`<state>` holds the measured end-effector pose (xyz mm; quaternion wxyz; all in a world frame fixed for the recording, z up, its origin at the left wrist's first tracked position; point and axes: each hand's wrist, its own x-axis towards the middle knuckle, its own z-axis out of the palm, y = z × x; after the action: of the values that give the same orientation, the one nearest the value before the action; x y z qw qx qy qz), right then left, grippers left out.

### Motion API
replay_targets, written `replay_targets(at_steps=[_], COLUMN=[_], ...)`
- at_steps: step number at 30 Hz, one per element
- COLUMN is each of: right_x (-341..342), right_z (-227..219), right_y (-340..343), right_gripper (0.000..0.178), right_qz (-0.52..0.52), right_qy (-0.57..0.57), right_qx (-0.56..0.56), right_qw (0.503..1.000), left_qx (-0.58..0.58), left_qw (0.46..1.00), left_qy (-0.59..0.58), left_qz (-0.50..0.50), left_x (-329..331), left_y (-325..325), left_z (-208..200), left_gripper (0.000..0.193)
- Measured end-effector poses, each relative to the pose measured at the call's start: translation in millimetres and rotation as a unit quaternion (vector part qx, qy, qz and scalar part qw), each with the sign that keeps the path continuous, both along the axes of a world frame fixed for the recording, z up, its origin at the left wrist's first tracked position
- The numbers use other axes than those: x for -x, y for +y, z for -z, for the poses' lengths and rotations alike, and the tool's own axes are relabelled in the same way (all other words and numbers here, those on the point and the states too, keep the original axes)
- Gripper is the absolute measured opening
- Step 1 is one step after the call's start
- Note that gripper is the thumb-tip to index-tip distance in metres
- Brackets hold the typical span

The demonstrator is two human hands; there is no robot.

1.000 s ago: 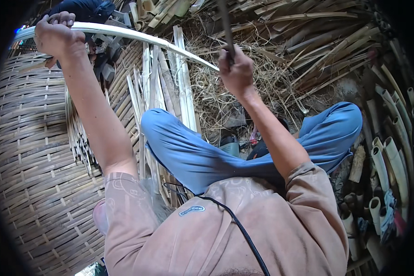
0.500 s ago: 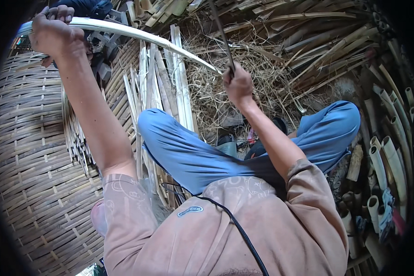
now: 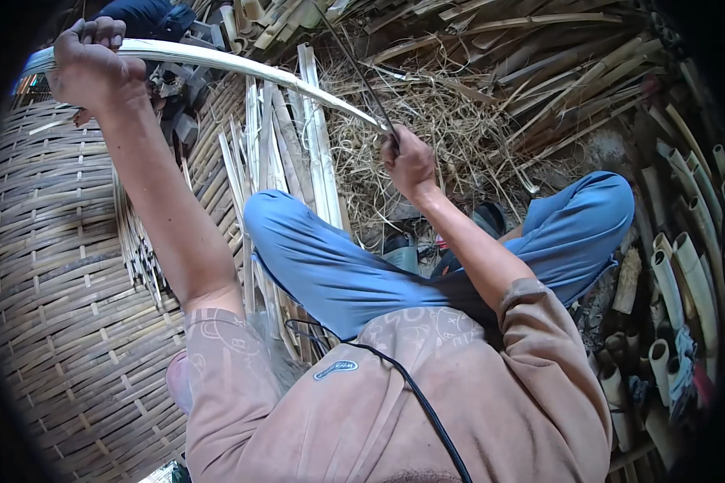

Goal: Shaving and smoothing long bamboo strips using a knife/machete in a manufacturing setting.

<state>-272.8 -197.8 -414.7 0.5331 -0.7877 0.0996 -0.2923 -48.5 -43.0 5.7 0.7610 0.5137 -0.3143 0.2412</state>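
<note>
My left hand, raised at the far left, is closed around a long pale bamboo strip. The strip arcs down to the right, its near end meeting my right hand. In that right fist sits a knife with a long, narrow, dark blade pointing up and to the left. The blade crosses the strip close to its end; whether its edge is cutting in cannot be made out. My fingers hide the handle.
Woven bamboo matting covers the left side. Split bamboo slats lie beyond my left knee. Thin shavings are heaped ahead. Cut bamboo tubes line the right, and more bamboo pieces are piled at the far right.
The knife blade has tilted further left, and my right hand has shifted slightly left and down. My left hand has moved slightly down, still gripping the strip.
</note>
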Motion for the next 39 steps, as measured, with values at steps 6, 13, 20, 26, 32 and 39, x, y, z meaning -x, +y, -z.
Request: replay_targets(at_steps=[6,13,20,26,32,39], right_x=[17,-3,3,5,3,8], right_z=[61,42,16,10,28,47], right_y=[-26,3,1,21,-3,16], right_gripper=[0.029,0.025,0.022,0.019,0.034,0.028], right_qz=[-0.067,-0.065,-0.021,-0.072,-0.075,-0.070], right_qy=[0.542,0.283,0.452,0.158,0.504,0.185], right_qx=[0.082,0.076,0.061,0.099,0.108,0.145], right_qw=[0.834,0.954,0.889,0.980,0.854,0.969], left_qx=[-0.031,-0.021,-0.027,-0.057,-0.027,-0.048], left_qw=[0.998,0.996,0.997,0.995,0.996,0.996], left_qy=[-0.003,0.064,0.031,0.032,0.027,0.033], left_qz=[-0.053,-0.059,-0.071,-0.082,-0.080,-0.065], left_x=[13,12,18,13,13,10], left_y=[2,23,27,23,23,24], left_z=[2,7,7,8,8,8], left_gripper=[0.023,0.021,0.019,0.022,0.021,0.025])
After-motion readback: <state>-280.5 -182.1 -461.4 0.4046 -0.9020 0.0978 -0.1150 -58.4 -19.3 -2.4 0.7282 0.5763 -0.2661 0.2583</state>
